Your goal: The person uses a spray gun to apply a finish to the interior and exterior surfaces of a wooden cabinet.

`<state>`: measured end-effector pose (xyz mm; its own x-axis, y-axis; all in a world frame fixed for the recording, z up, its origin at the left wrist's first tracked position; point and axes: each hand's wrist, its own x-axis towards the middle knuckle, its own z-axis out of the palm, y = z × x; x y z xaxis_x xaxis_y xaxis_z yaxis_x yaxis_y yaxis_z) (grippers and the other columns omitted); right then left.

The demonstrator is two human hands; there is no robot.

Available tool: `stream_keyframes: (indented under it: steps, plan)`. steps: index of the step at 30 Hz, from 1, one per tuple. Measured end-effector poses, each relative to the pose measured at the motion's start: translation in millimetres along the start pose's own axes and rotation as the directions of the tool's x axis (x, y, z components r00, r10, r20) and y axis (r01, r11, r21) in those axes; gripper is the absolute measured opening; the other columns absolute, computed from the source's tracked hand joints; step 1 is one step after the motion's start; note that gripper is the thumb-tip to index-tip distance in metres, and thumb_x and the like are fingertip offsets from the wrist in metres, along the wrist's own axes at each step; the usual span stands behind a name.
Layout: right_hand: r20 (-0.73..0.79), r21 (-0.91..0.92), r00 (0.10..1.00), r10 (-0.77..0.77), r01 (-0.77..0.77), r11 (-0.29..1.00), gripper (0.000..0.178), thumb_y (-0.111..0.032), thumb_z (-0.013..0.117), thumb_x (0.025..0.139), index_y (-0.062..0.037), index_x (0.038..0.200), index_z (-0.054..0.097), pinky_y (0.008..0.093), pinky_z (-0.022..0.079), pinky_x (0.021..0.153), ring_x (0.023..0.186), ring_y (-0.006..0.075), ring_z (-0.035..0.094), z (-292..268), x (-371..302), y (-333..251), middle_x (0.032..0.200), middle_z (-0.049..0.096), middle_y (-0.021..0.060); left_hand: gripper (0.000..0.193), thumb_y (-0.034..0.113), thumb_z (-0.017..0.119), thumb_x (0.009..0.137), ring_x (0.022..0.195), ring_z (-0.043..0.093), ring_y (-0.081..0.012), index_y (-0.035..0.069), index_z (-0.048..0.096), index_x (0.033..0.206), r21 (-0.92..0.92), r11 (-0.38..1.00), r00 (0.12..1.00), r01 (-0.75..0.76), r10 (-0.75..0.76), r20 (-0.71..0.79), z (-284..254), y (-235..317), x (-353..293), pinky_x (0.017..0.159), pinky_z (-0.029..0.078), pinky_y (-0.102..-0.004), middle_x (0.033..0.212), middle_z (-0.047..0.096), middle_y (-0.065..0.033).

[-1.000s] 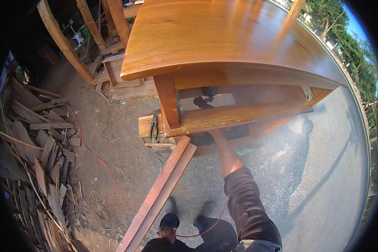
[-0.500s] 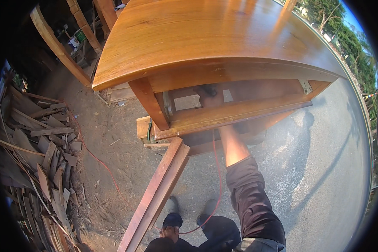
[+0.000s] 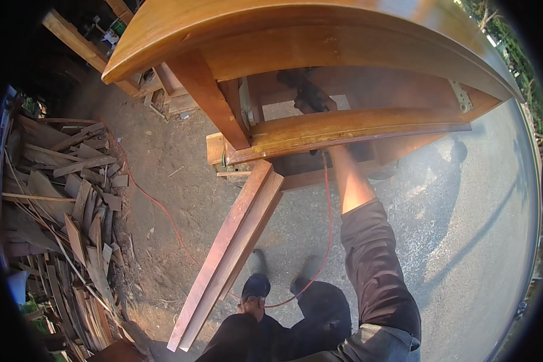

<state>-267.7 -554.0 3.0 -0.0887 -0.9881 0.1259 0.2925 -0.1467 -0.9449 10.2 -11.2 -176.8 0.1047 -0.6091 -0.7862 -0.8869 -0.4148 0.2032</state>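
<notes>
The right hand (image 3: 317,104) wraps around a dark tool (image 3: 293,78) under the wooden table (image 3: 235,27); for the left hand (image 3: 251,306), I cannot tell.

To my right stretched sunlit grey pavement (image 3: 470,241), with green trees (image 3: 532,99) beyond; to my left, scrap boards (image 3: 81,193) lay heaped on brown dirt ground (image 3: 157,223).

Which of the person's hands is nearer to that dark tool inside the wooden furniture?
The right. The right hand, reaching in behind the wooden rail, appears to grip the dark tool. The left hand is well away from it, low in the picture.
</notes>
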Motion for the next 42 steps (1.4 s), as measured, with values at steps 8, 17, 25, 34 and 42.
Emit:
stream_keyframes:
  steps: [8, 17, 25, 34, 42]
  plan:
    - [0.117, -0.671, 0.992, 0.046, 0.045, 0.74, 0.035, -0.025, 0.075, 0.088, 0.0001, 0.111, 0.067, 0.0377, 0.052, 0.08, 0.088, 0.0273, 0.068, -66.3, -122.5, 32.5, 0.099, 0.071, 0.0187, 0.037, 0.043, 0.048, 0.1, 0.135, 0.044, -0.0343, 0.023, 0.068, 0.124, 0.237, 0.932, 0.924, -0.275, 0.324, -0.204, 18.7, 1.0, -44.6, 0.11, 0.028, -0.0663, 0.137, 0.055, -0.0114]
    - [0.281, -0.669, 0.94, 0.197, 0.044, 0.742, 0.039, -0.023, 0.077, 0.086, -0.0039, 0.118, 0.069, 0.0391, 0.052, 0.085, 0.095, 0.0237, 0.069, -185.2, -232.5, -37.2, 0.104, 0.074, 0.0136, 0.038, 0.038, 0.047, 0.101, 0.126, 0.052, -0.0353, 0.018, 0.062, 0.13, 0.462, 0.681, 0.788, -0.567, 0.286, 0.545, 4.5, 113.6, -105.8, 0.102, 0.036, -0.0657, 0.129, 0.06, -0.0118]
    - [0.112, -0.631, 0.792, 0.6, -0.41, 0.658, 0.055, -0.042, 0.086, 0.073, 0.0007, 0.103, 0.069, 0.0344, 0.05, 0.057, 0.057, 0.0153, 0.057, -201.5, -158.3, -67.5, 0.081, 0.066, 0.0097, 0.043, 0.042, 0.049, 0.1, 0.118, 0.057, -0.0326, 0.012, 0.062, 0.129, 0.53, 0.657, 0.826, -0.536, 0.276, 0.492, 19.7, 158.0, -151.7, 0.101, 0.037, -0.0639, 0.125, 0.063, -0.0101]
    - [0.586, -0.218, 0.683, 0.437, -0.386, 0.896, 0.031, -0.021, 0.082, 0.08, -0.0025, 0.101, 0.069, 0.0239, 0.042, 0.044, 0.056, 0.0119, 0.06, -164.2, -64.1, -88.6, 0.081, 0.072, 0.0092, 0.046, 0.041, 0.048, 0.101, 0.14, 0.038, -0.0314, 0.011, 0.058, 0.135, 0.474, 0.537, 0.674, -0.698, 0.717, 0.18, 23.9, 230.2, -136.2, 0.113, 0.026, -0.0663, 0.136, 0.054, -0.0104]
    - [0.784, 0.1, 0.587, 0.201, -0.439, 0.893, 0.048, -0.017, 0.08, 0.078, -0.0011, 0.12, 0.064, 0.0216, 0.044, 0.047, 0.078, 0.0181, 0.068, -140.9, -25.4, -96.7, 0.086, 0.07, 0.0111, 0.046, 0.041, 0.044, 0.103, 0.141, 0.038, -0.0303, 0.012, 0.057, 0.136, 0.407, 0.596, 0.698, -0.693, 0.696, 0.17, 46.3, 329.8, -63.3, 0.114, 0.024, -0.0669, 0.142, 0.051, -0.0097]
